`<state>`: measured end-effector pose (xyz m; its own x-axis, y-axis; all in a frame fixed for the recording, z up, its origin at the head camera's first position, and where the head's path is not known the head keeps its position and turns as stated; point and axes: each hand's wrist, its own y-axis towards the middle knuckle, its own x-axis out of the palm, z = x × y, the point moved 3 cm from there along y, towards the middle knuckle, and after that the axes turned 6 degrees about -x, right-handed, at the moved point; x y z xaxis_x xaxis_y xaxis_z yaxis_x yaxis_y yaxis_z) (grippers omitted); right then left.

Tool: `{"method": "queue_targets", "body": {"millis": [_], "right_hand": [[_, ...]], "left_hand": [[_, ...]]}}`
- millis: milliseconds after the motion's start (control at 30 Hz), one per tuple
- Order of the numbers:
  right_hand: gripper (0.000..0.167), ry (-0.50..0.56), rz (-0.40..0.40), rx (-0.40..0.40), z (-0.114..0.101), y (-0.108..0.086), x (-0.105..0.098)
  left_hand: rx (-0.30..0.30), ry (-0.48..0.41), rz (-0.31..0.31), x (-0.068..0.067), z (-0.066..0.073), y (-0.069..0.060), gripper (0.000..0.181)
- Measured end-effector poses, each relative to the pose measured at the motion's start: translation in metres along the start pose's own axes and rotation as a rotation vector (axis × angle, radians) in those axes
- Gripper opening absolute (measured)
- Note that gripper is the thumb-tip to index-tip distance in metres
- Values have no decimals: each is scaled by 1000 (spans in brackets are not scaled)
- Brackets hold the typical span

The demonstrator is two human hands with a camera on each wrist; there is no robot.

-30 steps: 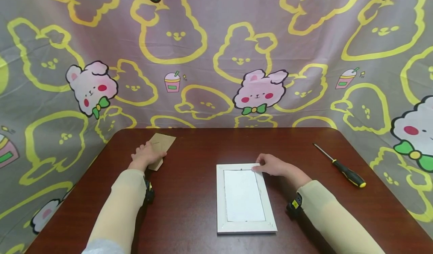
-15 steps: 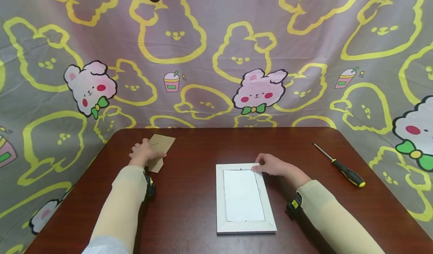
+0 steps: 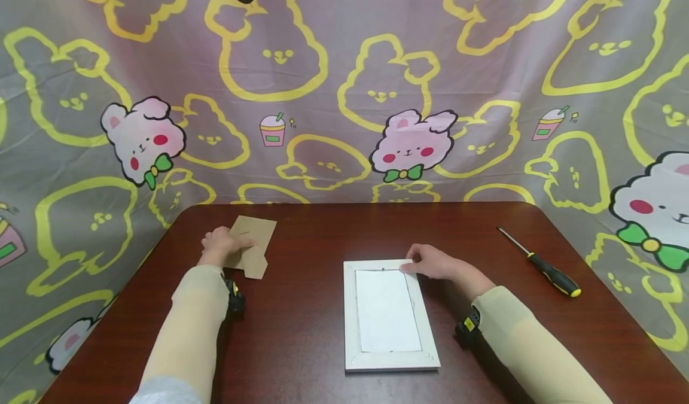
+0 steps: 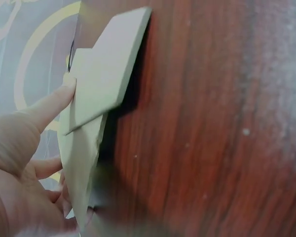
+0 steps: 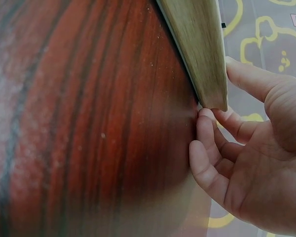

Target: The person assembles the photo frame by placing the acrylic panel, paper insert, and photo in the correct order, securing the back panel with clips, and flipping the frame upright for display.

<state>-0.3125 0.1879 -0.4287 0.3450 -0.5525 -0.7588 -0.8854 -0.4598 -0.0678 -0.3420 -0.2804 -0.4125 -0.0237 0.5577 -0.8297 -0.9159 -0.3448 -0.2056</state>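
Left hand (image 3: 219, 247): pinching tan cardboard panel (image 3: 261, 229) with angled flap (image 3: 255, 266), far left of reddish-brown wood-grained table (image 3: 301, 314) | Right hand (image 3: 435, 264): gripping far right corner of white rectangular frame (image 3: 351, 314) around white sheet (image 3: 387, 311), lying mid-table | Black-and-yellow-handled screwdriver (image 3: 554, 275): right of frame, apart
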Motion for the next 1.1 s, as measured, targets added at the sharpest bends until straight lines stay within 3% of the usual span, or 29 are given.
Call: {"method": "queue_targets", "body": {"millis": [267, 533, 767, 933, 1100], "right_hand": [[27, 2, 0, 5, -2, 0, 0], [28, 4, 0, -8, 1, 0, 0], [27, 14, 1, -11, 2, 1, 1], [26, 17, 4, 2, 4, 2, 1], [27, 21, 4, -3, 3, 1, 1]], "left_hand": [[9, -109, -18, -7, -10, 6, 68], [16, -140, 3, -16, -13, 9, 56], [18, -294, -98, -17, -14, 11, 56], [52, -287, -177, -18, -14, 9, 67], [60, -372, -272, -15, -15, 6, 57]]}}
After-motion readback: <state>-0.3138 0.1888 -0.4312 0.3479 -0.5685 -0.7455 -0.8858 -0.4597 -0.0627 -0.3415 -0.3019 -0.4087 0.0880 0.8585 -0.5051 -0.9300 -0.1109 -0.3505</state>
